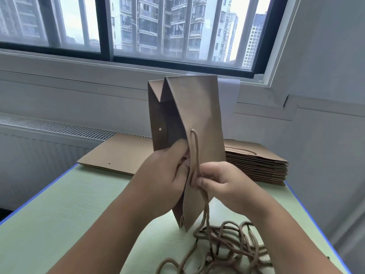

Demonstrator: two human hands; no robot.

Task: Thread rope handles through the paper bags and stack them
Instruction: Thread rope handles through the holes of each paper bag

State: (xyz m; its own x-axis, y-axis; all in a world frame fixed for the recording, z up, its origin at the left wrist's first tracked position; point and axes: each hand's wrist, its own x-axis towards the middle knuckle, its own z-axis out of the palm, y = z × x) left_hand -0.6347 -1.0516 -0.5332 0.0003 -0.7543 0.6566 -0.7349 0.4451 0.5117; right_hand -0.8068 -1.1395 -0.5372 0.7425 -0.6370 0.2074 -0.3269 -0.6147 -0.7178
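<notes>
both hands are holding one paper bag (195, 115) upright on the surface (79, 204); left hand (167, 171) fingers are grasping its edge, right hand (215, 180) fingers are pinching the rope (195, 147).

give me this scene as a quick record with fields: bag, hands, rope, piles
bag: paper bag upright on green table
left: left hand grips the bag's near edge
right: right hand pinches the rope
rope: enters one hole; second hole empty
piles: stack of bags with handle back right; flat bags back left; loose ropes near right
</notes>
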